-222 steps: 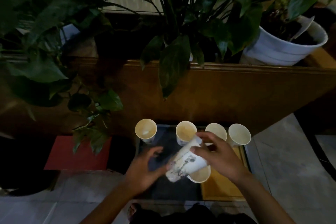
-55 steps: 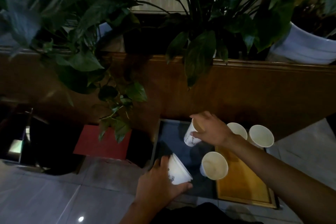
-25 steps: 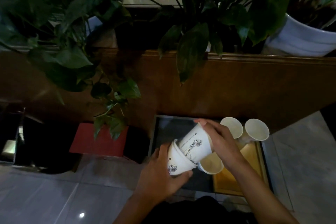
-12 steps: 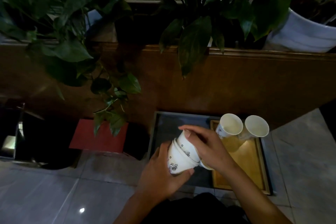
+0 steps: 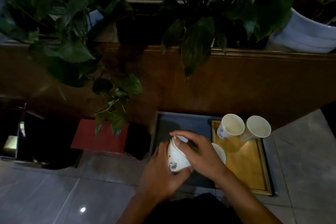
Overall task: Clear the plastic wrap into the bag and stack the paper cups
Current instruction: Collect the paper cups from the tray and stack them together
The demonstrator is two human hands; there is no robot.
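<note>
1. Since half a second ago we see the right hand (image 5: 198, 154) has pushed its cup further down into the nested stack (image 5: 177, 158); less of the upper cup shows.
2. We see the left hand (image 5: 161, 171) wrapped around the stack from the lower left, fingers curled under its base, holding it tilted.
3. Right hand lies over the top of the stack, fingers closed on the cup rims, thumb on the side.
4. Stack: white paper cups with small dark printed figure on the wall, rims layered at upper end. Sits lower centre of frame, above the dark tray (image 5: 181, 122).
5. One loose cup (image 5: 219, 152) is just right of the hands, mostly hidden by the right hand.
6. Two more white cups stand upright, touching or nearly so, at the top of the yellow wooden tray (image 5: 243, 165): left one (image 5: 230, 126) with print, right one (image 5: 258, 128).
7. Leafy plants (image 5: 196, 45) fill the upper frame; white pot (image 5: 305, 36) upper right.
</note>
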